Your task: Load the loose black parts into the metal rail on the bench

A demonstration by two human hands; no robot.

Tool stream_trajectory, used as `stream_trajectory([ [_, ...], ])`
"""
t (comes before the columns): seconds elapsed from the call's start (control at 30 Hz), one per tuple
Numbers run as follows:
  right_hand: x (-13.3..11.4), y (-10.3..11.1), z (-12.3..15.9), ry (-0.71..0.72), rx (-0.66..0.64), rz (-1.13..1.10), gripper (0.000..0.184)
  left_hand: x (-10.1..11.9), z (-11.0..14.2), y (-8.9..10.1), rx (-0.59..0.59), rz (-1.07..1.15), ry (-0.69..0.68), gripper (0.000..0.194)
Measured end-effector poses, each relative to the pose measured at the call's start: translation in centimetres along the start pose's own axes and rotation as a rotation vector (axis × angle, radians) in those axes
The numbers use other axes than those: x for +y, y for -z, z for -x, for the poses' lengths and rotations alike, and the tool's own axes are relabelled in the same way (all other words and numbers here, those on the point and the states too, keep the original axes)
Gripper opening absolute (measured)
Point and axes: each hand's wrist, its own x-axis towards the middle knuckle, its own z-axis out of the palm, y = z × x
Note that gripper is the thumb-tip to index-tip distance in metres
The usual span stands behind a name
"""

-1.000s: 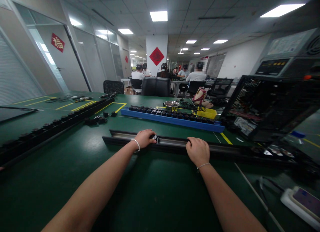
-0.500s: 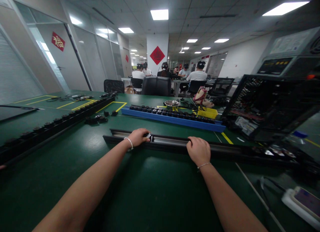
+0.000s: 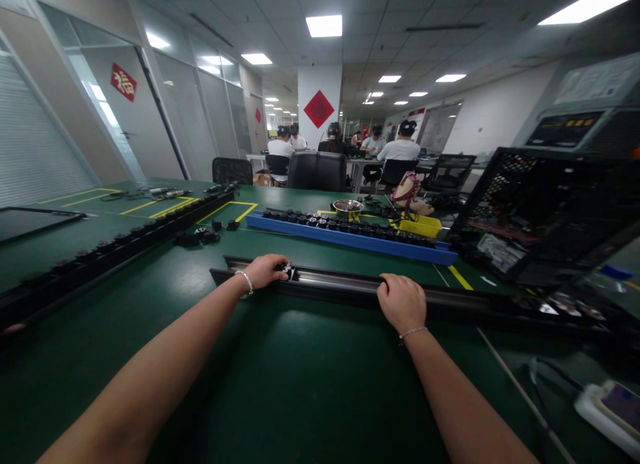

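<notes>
Head view: pinching small part (image 3: pixel 289 272) with left hand (image 3: pixel 265 271) inside black channel (image 3: pixel 340 292) on worktop (image 3: pixel 300 384), near left end; clasping channel with right hand (image 3: pixel 404 303); seemingly partway along, with shiny pieces (image 3: pixel 573 309) toward right end, bare stretch between hands, small part unreleased

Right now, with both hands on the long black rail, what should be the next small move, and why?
Probably slide the small part slightly further left with the left hand, while the right hand steadies the black rail. The part has moved left during the last second, and some groove shows beyond the left hand.
</notes>
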Motion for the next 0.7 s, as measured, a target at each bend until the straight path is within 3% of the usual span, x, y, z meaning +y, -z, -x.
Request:
stream_trajectory([
  [0.27,0.1,-0.2,0.1,-0.009,0.009,0.001,0.03,-3.2,0.6,0.7,-0.019,0.042,-0.014,0.039],
  [0.7,-0.1,0.2,0.0,-0.017,-0.011,0.003,0.031,-5.2,1.6,2.1,-0.066,0.049,0.041,0.046],
])
